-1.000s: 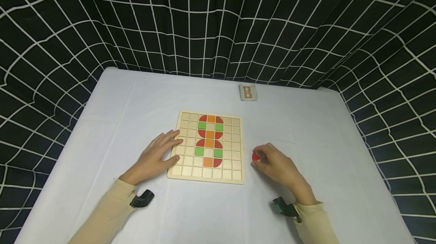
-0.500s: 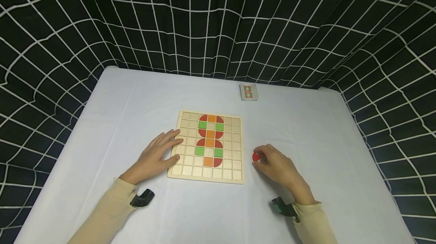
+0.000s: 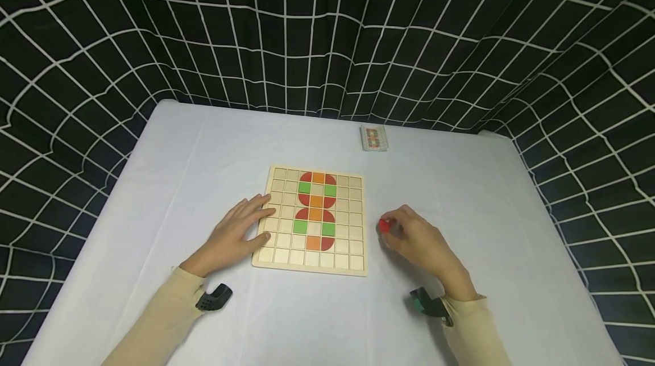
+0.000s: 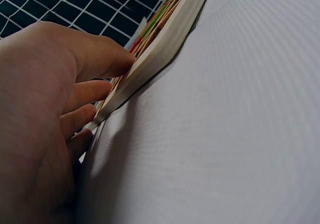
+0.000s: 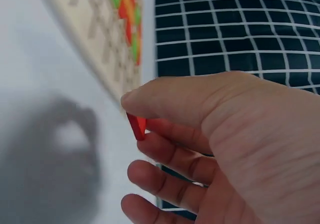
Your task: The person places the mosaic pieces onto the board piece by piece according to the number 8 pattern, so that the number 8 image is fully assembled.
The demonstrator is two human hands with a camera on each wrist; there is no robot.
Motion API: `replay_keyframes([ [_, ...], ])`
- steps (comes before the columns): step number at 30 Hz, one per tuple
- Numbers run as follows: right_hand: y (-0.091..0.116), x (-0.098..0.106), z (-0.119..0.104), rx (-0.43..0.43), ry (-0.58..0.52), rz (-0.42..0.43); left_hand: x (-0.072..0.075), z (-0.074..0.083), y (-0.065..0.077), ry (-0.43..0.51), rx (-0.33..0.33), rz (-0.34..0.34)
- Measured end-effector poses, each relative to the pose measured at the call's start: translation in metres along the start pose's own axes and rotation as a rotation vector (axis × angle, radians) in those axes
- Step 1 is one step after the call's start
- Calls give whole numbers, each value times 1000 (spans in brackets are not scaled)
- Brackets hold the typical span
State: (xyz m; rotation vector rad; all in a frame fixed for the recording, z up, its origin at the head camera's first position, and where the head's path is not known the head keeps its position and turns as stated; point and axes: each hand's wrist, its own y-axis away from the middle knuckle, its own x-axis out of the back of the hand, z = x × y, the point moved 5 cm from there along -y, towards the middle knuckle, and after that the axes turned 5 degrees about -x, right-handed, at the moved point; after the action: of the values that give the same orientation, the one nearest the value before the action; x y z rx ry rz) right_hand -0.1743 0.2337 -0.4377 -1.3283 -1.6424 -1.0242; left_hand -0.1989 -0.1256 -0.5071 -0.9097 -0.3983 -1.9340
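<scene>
A square wooden grid board (image 3: 286,241) lies on the white table, with red rounded, orange square and green square tiles set in its middle columns. My left hand (image 3: 230,238) rests at the board's left edge, fingers spread and fairly straight, fingertips on the rim. In the left wrist view the thumb lies along the board's side (image 4: 165,47). To the right of the board, my right hand (image 3: 419,241) pinches a red tile (image 3: 384,226) between thumb and fingers. The right wrist view shows this red tile (image 5: 137,126) edge-on under the thumb, the other fingers loosely bent.
A small stack of pattern cards (image 3: 374,138) lies near the table's back edge, its top card printed with a similar red, orange and green figure. A black curtain with white grid lines (image 3: 307,42) surrounds the white-covered table (image 3: 215,144) at the back and sides.
The right hand's fingers have shifted round the red tile, which now sits slightly farther up and is turned differently. Left hand and board stay in place.
</scene>
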Motion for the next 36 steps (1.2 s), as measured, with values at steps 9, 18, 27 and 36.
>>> replay_keyframes([
  [9, -11, 28, -23, 83, -47, 67, 2, 2, 1, -9, 2, -1],
  [18, -22, 37, -66, 114, -67, 19, 2, 2, 1, -9, -1, 1],
  [27, -31, 35, -96, 185, -62, 0, 2, 2, 0, -9, -5, 0],
  [36, -39, 19, -117, 246, -81, -56, 3, 2, 1, -9, 1, -5],
])
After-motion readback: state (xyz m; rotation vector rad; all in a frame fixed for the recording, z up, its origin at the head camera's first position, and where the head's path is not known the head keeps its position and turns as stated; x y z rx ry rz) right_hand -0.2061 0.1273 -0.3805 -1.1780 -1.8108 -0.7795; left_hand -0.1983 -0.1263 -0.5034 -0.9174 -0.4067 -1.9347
